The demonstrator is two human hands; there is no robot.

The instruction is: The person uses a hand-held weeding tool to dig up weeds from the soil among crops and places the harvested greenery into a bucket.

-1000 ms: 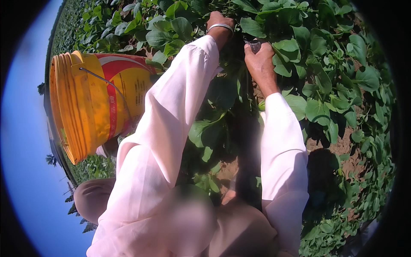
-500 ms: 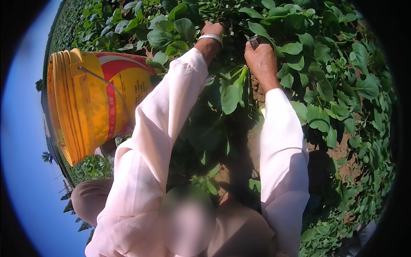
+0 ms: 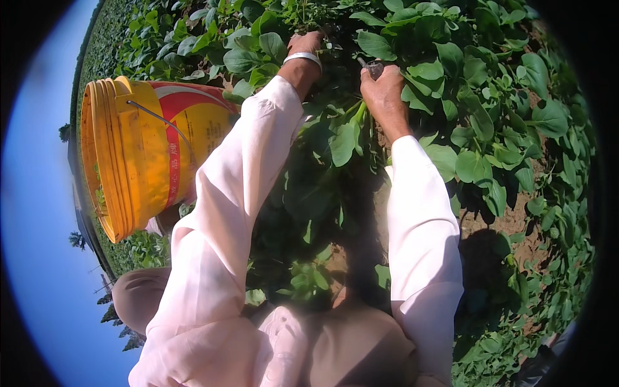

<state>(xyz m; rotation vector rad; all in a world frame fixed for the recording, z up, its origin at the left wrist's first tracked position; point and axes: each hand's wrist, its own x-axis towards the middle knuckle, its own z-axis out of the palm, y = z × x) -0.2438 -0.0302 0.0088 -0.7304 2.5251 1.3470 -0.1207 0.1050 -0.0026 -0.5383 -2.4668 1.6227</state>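
My left hand [image 3: 305, 46], with a white band at the wrist, is closed among the plants at the far middle. Thin, small-leaved green stems [image 3: 308, 18] rise from its fist; its fingertips are hidden. To the right, my right hand [image 3: 385, 93] is closed round a small dark grey metal tool [image 3: 373, 66]. Only a short end of the tool shows, so its kind cannot be told. Between my forearms, just nearer than the hands, stands a broad-leaved green plant [image 3: 345, 143] with pale stalks.
A yellow and red plastic bucket [image 3: 143, 145] with a wire handle lies tilted on its side left of my left arm, its mouth facing left. Leafy plants [image 3: 480, 116] grow densely on the right, with brown soil [image 3: 525, 238] between them. My bent knee [image 3: 135, 302] is at lower left.
Both hands have shifted slightly to the left. The left fist now shows more of the thin stems above it. The tool's end has turned a little in my right hand.
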